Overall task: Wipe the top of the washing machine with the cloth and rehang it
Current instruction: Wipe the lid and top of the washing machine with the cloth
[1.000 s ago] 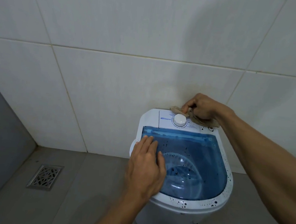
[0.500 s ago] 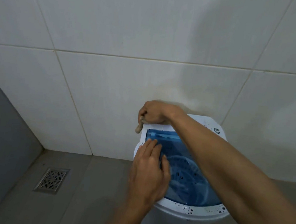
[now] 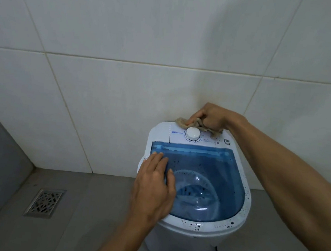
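My right hand is closed on the cloth, bunched at the washing machine's back edge behind the dial. Unwiped speckles lie toward me along the front rim. My left hand rests flat, fingers spread, on the lid's left edge, holding nothing.

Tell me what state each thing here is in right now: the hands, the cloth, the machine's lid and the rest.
right hand: closed on the cloth, at the machine's back edge
cloth: bunched, pressed on the control panel behind the dial
left hand: flat, palm down on the lid
blue lid: shut, see-through
washing machine rim: dotted with dark specks
dial: setting unreadable
floor drain: covered by its grate
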Demonstrator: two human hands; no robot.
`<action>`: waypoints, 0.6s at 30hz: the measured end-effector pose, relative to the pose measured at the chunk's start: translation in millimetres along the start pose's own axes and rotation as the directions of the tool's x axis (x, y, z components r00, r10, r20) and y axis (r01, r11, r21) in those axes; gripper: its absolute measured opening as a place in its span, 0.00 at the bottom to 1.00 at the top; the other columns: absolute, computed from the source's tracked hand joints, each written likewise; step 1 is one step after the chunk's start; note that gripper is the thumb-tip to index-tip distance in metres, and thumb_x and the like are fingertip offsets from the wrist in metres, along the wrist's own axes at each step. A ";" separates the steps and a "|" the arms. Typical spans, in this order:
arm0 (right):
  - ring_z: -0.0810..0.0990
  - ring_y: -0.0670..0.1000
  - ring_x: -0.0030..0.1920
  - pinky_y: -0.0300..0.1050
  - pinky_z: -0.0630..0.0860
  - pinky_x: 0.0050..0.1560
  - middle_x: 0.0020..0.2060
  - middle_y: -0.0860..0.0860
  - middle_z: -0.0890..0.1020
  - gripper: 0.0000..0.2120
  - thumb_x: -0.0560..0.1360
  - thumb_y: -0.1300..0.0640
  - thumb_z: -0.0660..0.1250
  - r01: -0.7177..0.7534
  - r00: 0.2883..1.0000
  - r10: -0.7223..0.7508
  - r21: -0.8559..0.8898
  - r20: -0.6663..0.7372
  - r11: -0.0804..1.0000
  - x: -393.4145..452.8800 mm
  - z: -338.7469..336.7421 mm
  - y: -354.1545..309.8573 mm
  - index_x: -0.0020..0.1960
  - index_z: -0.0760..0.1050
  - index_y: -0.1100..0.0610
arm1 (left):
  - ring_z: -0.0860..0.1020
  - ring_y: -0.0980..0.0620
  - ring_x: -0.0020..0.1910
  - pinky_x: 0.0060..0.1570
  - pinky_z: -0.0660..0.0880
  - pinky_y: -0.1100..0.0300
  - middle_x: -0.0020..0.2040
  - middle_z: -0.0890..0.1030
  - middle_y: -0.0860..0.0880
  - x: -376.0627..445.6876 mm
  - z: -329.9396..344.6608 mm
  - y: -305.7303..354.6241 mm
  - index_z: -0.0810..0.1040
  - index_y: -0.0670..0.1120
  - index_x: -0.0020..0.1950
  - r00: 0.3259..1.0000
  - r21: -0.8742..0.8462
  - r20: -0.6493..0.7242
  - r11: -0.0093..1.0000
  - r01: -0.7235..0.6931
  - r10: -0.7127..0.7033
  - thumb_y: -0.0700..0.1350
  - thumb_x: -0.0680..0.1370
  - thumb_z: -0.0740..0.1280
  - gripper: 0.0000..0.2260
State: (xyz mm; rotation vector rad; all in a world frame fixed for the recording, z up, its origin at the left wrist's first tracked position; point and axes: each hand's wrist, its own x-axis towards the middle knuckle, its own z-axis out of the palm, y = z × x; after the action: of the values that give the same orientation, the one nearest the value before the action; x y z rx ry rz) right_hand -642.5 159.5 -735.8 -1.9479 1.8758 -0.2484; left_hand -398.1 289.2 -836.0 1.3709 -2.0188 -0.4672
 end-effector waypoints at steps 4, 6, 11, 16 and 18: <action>0.79 0.56 0.59 0.52 0.76 0.63 0.56 0.48 0.84 0.24 0.74 0.71 0.59 -0.071 0.995 0.075 0.059 -0.063 0.996 -23.1 -5.1 34.8 0.49 0.86 0.47 | 0.68 0.50 0.72 0.73 0.65 0.48 0.71 0.74 0.46 0.4 1.2 -1.0 0.75 0.42 0.68 1.000 0.001 -0.012 1.000 -0.011 0.011 0.47 0.80 0.61 0.19; 0.77 0.51 0.60 0.43 0.73 0.65 0.61 0.47 0.81 0.23 0.74 0.73 0.59 -0.098 0.991 0.106 0.096 -0.084 0.991 -36.2 -5.7 46.8 0.50 0.86 0.50 | 0.68 0.50 0.72 0.73 0.66 0.49 0.70 0.75 0.46 0.4 1.6 -0.8 0.76 0.42 0.68 1.000 0.008 -0.014 1.000 -0.011 0.012 0.47 0.80 0.61 0.18; 0.77 0.52 0.62 0.41 0.70 0.63 0.64 0.47 0.79 0.17 0.74 0.68 0.62 -0.021 0.987 0.035 0.091 -0.154 0.996 -57.5 11.4 32.5 0.53 0.85 0.53 | 0.70 0.50 0.71 0.71 0.67 0.49 0.69 0.76 0.47 0.3 1.6 1.2 0.77 0.42 0.66 0.999 0.011 -0.032 1.000 -0.011 0.011 0.48 0.79 0.60 0.18; 0.76 0.51 0.64 0.47 0.69 0.68 0.64 0.49 0.80 0.13 0.74 0.58 0.66 0.050 0.965 -0.027 0.083 -0.262 0.995 -71.7 34.3 25.3 0.55 0.84 0.51 | 0.68 0.51 0.72 0.72 0.67 0.50 0.70 0.75 0.49 0.7 1.1 1.0 0.76 0.44 0.67 1.000 0.019 -0.019 1.000 0.002 -0.001 0.48 0.80 0.61 0.18; 0.79 0.50 0.57 0.46 0.74 0.61 0.59 0.49 0.83 0.10 0.76 0.55 0.67 0.056 0.956 -0.023 0.106 -0.292 0.993 -67.6 33.1 28.9 0.54 0.84 0.50 | 0.67 0.52 0.73 0.72 0.66 0.51 0.71 0.74 0.50 0.7 0.9 1.0 0.76 0.44 0.67 1.000 0.023 -0.011 1.000 0.007 -0.007 0.49 0.80 0.60 0.18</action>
State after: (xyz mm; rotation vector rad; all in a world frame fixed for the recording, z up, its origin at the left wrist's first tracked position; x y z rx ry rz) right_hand -660.1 231.9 -766.6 -1.9582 1.9525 -0.6723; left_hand -399.6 288.8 -835.9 1.3914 -2.0171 -0.4401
